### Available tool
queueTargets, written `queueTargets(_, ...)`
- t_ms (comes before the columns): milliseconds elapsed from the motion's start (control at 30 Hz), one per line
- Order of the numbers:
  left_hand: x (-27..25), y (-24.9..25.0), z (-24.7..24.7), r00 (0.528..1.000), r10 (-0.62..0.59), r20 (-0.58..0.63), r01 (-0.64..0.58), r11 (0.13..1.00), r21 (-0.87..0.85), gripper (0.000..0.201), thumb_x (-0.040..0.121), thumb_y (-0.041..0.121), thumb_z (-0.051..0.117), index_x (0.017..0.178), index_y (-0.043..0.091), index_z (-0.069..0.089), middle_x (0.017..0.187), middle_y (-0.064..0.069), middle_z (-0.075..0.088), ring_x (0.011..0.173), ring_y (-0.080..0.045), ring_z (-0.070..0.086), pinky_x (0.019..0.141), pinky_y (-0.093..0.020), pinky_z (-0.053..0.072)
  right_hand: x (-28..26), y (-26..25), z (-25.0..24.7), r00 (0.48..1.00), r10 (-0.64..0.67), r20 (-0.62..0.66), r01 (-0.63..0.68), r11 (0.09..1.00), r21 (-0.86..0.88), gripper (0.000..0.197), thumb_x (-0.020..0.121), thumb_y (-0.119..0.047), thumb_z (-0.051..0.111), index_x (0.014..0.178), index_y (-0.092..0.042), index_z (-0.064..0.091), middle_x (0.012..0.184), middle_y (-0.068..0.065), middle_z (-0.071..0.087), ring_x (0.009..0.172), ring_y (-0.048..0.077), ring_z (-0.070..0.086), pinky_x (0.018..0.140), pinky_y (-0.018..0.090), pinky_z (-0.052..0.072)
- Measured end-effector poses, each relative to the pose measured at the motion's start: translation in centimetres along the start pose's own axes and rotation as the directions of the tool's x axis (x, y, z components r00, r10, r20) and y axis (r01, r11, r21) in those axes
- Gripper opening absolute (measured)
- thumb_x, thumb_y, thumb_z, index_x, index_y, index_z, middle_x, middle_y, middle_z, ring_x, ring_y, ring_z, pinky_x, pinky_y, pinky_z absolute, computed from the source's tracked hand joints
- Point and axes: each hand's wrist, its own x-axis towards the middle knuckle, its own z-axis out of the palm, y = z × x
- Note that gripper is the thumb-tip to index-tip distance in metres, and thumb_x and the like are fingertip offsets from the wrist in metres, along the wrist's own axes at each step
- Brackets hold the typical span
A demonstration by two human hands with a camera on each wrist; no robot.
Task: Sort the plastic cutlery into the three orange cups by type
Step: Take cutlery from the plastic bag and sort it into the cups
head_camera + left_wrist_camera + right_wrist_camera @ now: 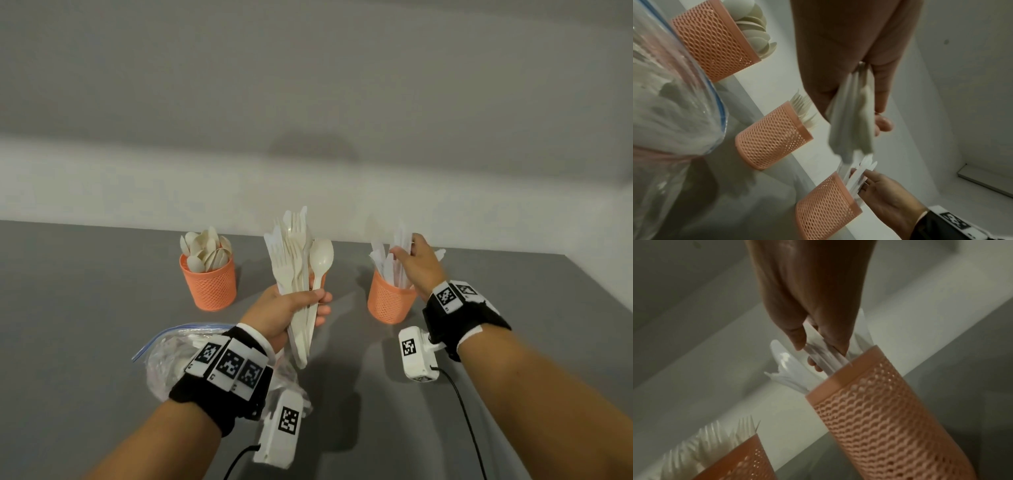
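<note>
My left hand (318, 305) grips a mixed bundle of cream plastic cutlery (298, 270) upright by the handles: forks, knives and one spoon. Three orange mesh cups stand in a row. The left cup (209, 284) holds spoons. The middle cup (772, 138) holds forks; in the head view the bundle hides most of it. The right cup (388, 301) holds white knives. My right hand (406, 246) is over that cup, its thumb and fingers pinching a knife (819, 353) that stands in the cup's mouth.
A clear zip bag (164, 353) with more cutlery lies on the grey table (85, 308) under my left wrist. A white wall (308, 102) rises just behind the cups. Cables trail from both wrist cameras toward the front edge.
</note>
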Motion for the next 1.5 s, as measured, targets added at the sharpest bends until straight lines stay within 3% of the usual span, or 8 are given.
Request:
queueTargets(200, -0.1, 0.0, -0.2, 0.999, 0.009, 0.044, -0.008, 1.000, -0.015, 0.018, 0.089, 0.006, 0.054, 0.104, -0.003, 0.055, 0.062, -0.002, 0.065, 0.056, -0.011, 0.063, 0.053, -0.021, 0.053, -0.3, 1.1, 0.7, 0.997, -0.047, 0.058, 0.063, 0.951, -0.304, 0.022, 0.093, -0.011, 0.044, 0.107, 0.006, 0.047, 0.094, 0.013, 0.051, 0.090, 0.025, 0.050, 0.077, 0.031, 0.037)
queueTargets(367, -0.5, 0.3, -0.5, 0.994, 0.024, 0.110, -0.017, 0.998, -0.062, 0.028, 0.077, 0.016, 0.061, 0.103, 0.007, 0.057, 0.067, -0.001, 0.063, 0.052, -0.011, 0.057, 0.049, -0.022, 0.050, -1.2, -1.4, 0.5, 0.980, -0.188, -0.058, 0.175, 0.967, -0.183, 0.051, 0.087, 0.000, 0.050, 0.136, -0.006, 0.035, 0.129, 0.015, 0.045, 0.119, 0.025, 0.046, 0.099, 0.029, 0.036)
queueTargets(533, -0.7, 0.4, -0.4, 0.994, 0.012, 0.107, 0.004, 0.989, -0.148, 0.021, 0.085, 0.006, 0.055, 0.106, 0.008, 0.055, 0.068, -0.003, 0.061, 0.047, -0.011, 0.051, 0.045, -0.023, 0.047, -6.5, -7.1, 2.9, 0.865, -0.494, -0.092, 0.497, 0.868, 0.014, 0.022, 0.085, 0.001, 0.055, 0.098, -0.015, 0.061, 0.092, 0.001, 0.058, 0.079, -0.001, 0.053, 0.070, 0.007, 0.041)
queueTargets(667, -0.6, 0.0, -0.6, 0.996, -0.042, 0.073, 0.051, 0.990, -0.129, 0.042, 0.074, 0.005, 0.054, 0.115, 0.000, 0.050, 0.065, -0.006, 0.063, 0.053, -0.014, 0.058, 0.049, -0.027, 0.051, -10.5, -8.7, 6.2, 0.885, -0.382, 0.267, 0.403, 0.915, -0.028, 0.008, 0.083, -0.008, 0.063, 0.087, -0.014, 0.068, 0.071, 0.000, 0.063, 0.065, 0.015, 0.060, 0.069, 0.024, 0.052)
queueTargets(867, -1.3, -0.1, -0.9, 0.997, -0.061, 0.049, 0.068, 0.985, -0.159, 0.033, 0.088, 0.000, 0.040, 0.120, 0.003, 0.049, 0.077, -0.011, 0.056, 0.055, -0.015, 0.059, 0.050, -0.027, 0.052, -11.3, -8.8, 7.7, 0.945, -0.233, 0.228, 0.262, 0.960, -0.104, 0.016, 0.089, -0.021, 0.059, 0.100, -0.010, 0.055, 0.068, -0.006, 0.054, 0.053, 0.010, 0.057, 0.053, 0.017, 0.050)
queueTargets(1067, -1.5, -0.4, -0.9, 0.999, -0.040, -0.016, 0.039, 0.996, -0.085, 0.013, 0.092, 0.006, 0.046, 0.098, 0.005, 0.058, 0.063, -0.006, 0.064, 0.051, -0.014, 0.060, 0.051, -0.028, 0.055, -11.5, -9.2, 8.0, 0.945, -0.176, 0.276, 0.202, 0.977, -0.068, 0.008, 0.088, -0.015, 0.054, 0.082, -0.010, 0.054, 0.071, 0.012, 0.059, 0.066, 0.026, 0.058, 0.073, 0.044, 0.056)
queueTargets(1267, -1.5, -0.4, -0.9, 0.996, -0.007, -0.091, -0.005, 0.991, -0.132, 0.017, 0.089, 0.009, 0.055, 0.102, 0.002, 0.063, 0.073, -0.009, 0.072, 0.067, -0.020, 0.070, 0.062, -0.034, 0.059, -12.2, -9.8, 7.2, 0.912, -0.128, 0.389, 0.094, 0.990, 0.106, 0.019, 0.099, -0.022, 0.034, 0.107, -0.010, 0.047, 0.084, 0.005, 0.053, 0.074, 0.015, 0.056, 0.068, 0.027, 0.050)
queueTargets(1500, -1.2, -0.5, -0.3, 0.947, 0.176, -0.269, -0.182, 0.983, 0.000, 0.013, 0.087, 0.000, 0.051, 0.095, -0.003, 0.061, 0.056, -0.005, 0.059, 0.047, -0.014, 0.052, 0.053, -0.027, 0.045, -13.8, -10.5, 7.8, 0.888, -0.355, 0.294, 0.327, 0.935, 0.140, 0.010, 0.098, -0.019, 0.040, 0.095, -0.010, 0.042, 0.074, 0.006, 0.052, 0.058, 0.017, 0.052, 0.052, 0.027, 0.049)
